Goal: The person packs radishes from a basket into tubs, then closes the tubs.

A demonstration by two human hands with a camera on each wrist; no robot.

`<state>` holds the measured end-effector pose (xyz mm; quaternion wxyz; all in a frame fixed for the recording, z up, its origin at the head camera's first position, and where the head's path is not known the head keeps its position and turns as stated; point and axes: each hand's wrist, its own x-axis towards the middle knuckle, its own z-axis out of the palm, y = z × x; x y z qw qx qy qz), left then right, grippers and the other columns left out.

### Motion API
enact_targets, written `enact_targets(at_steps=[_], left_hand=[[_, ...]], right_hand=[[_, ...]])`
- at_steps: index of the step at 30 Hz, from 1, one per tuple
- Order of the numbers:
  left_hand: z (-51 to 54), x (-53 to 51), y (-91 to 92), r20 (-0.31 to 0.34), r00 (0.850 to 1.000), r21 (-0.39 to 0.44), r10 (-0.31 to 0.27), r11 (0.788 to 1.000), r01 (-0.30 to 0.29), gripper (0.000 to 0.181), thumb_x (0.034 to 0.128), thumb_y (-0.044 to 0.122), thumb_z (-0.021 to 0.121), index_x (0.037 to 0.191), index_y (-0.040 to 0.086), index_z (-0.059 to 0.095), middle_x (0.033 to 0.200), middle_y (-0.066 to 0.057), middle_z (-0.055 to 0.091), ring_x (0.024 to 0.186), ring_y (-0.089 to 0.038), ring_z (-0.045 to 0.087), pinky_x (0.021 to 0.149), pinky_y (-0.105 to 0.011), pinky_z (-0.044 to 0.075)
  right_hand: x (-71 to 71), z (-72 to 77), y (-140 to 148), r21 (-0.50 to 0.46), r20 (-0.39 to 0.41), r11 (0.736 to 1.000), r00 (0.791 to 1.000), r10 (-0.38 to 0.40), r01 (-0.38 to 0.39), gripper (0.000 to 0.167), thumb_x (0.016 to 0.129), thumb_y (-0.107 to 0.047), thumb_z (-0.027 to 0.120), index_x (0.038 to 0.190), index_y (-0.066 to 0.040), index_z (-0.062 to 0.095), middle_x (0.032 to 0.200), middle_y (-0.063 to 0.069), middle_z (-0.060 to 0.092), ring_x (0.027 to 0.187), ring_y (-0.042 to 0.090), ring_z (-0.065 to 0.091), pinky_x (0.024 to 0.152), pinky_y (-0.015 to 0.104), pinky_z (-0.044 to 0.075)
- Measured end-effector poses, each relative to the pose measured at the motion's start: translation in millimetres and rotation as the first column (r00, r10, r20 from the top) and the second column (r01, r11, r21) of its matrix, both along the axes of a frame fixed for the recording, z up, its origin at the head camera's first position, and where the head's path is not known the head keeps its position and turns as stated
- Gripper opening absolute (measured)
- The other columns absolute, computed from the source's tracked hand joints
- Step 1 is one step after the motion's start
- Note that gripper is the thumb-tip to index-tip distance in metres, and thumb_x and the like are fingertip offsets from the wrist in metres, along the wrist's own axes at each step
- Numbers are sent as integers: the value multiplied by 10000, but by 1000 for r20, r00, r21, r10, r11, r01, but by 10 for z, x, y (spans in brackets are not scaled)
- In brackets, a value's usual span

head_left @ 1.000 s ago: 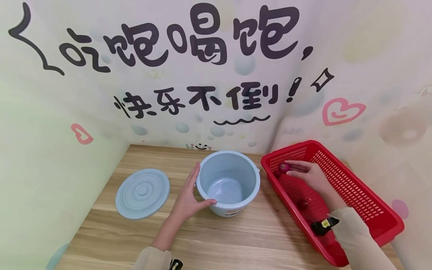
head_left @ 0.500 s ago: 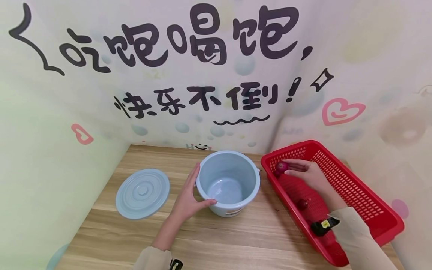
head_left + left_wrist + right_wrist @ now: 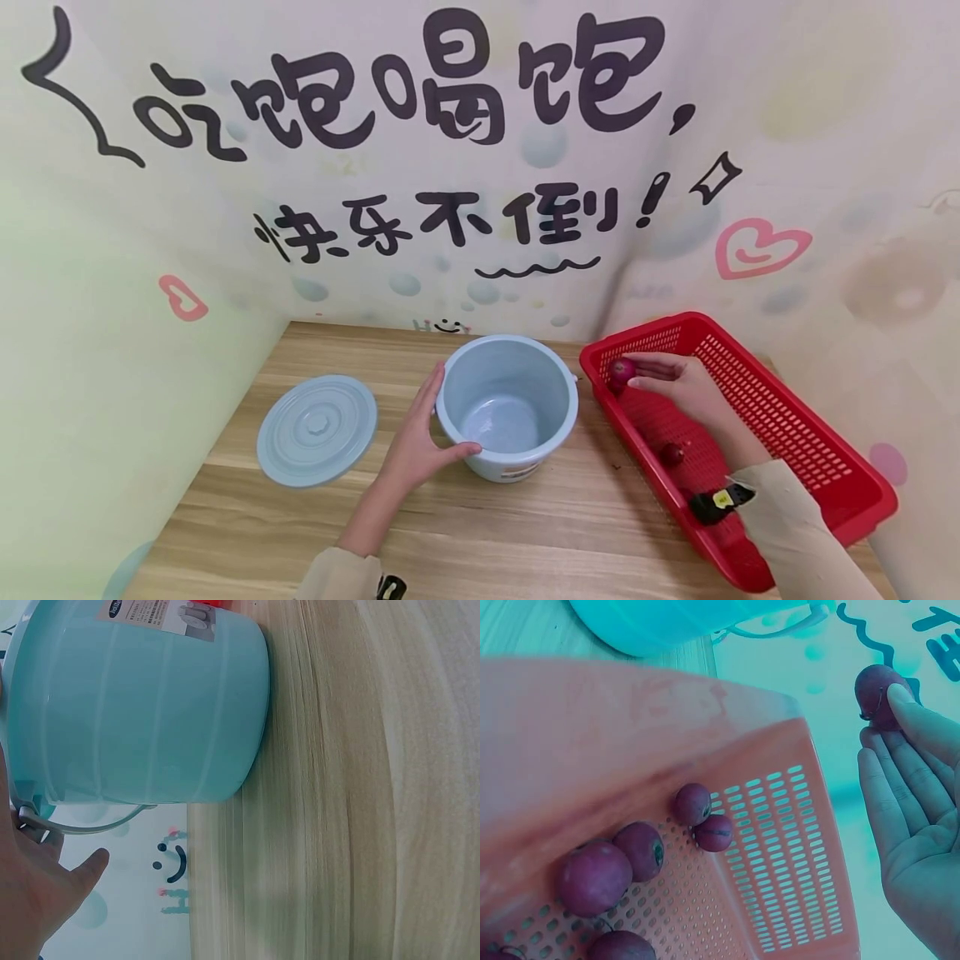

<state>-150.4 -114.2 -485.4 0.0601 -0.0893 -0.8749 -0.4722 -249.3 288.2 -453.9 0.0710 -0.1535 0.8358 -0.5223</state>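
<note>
My left hand (image 3: 420, 446) rests at the left side of a light blue bucket (image 3: 510, 367), thumb at its front rim and fingers straight along the side. In the left wrist view, fingers of that hand (image 3: 37, 892) lie beside the bucket's handle (image 3: 90, 828). My right hand (image 3: 693, 392) pinches a round purple-red radish (image 3: 621, 372) between thumb and fingertips, above the far left corner of the red basket (image 3: 795, 417). The right wrist view shows the held radish (image 3: 879, 694) raised clear of the basket, with several more radishes (image 3: 594, 879) lying inside.
A light blue lid (image 3: 317, 429) lies flat on the wooden table (image 3: 525, 542), left of the bucket. Close behind stands a wall (image 3: 360, 283) with black lettering. The basket's raised left side (image 3: 652, 479) stands between its contents and the bucket.
My right hand has shifted slightly left with the radish, toward the basket's left rim. My left hand, the bucket and the lid stay in place.
</note>
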Motion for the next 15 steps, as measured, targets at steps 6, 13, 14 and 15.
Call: enact_targets(at_steps=[6, 13, 14, 15], left_hand=[[-2, 0, -4, -9, 1000, -1, -6, 1000, 6, 1225, 667, 443, 911, 1609, 171, 178, 1683, -52, 188, 1544, -313, 207, 1205, -580, 289], [-12, -2, -9, -20, 1000, 2, -10, 1000, 10, 1223, 668, 446, 910, 1609, 164, 180, 1681, -62, 192, 1542, -317, 212, 1202, -581, 294], [-14, -3, -9, -20, 1000, 1, -10, 1000, 10, 1223, 668, 448, 909, 1609, 167, 179, 1681, -64, 192, 1542, -316, 212, 1203, -581, 292], [-17, -4, -10, -21, 1000, 1, -11, 1000, 11, 1224, 669, 450, 909, 1609, 165, 179, 1680, -69, 192, 1542, -317, 211, 1202, -582, 293]], right_hand=[[23, 46, -60, -28, 3, 999, 1000, 18, -18, 457, 906, -189, 740, 1306, 3, 632, 1141, 6, 746, 993, -43, 691, 832, 150, 575], [45, 85, -130, -32, 29, 999, 999, 37, -36, 474, 915, -197, 729, 1333, -6, 613, 1202, 87, 726, 1003, -22, 700, 853, 179, 582], [49, 91, -141, -29, 27, 999, 999, 38, -37, 473, 915, -200, 730, 1332, -8, 615, 1209, 104, 723, 1003, -23, 700, 853, 180, 583], [54, 99, -153, -22, 23, 999, 999, 38, -37, 470, 916, -206, 729, 1330, -14, 619, 1212, 119, 721, 1003, -26, 698, 852, 177, 582]])
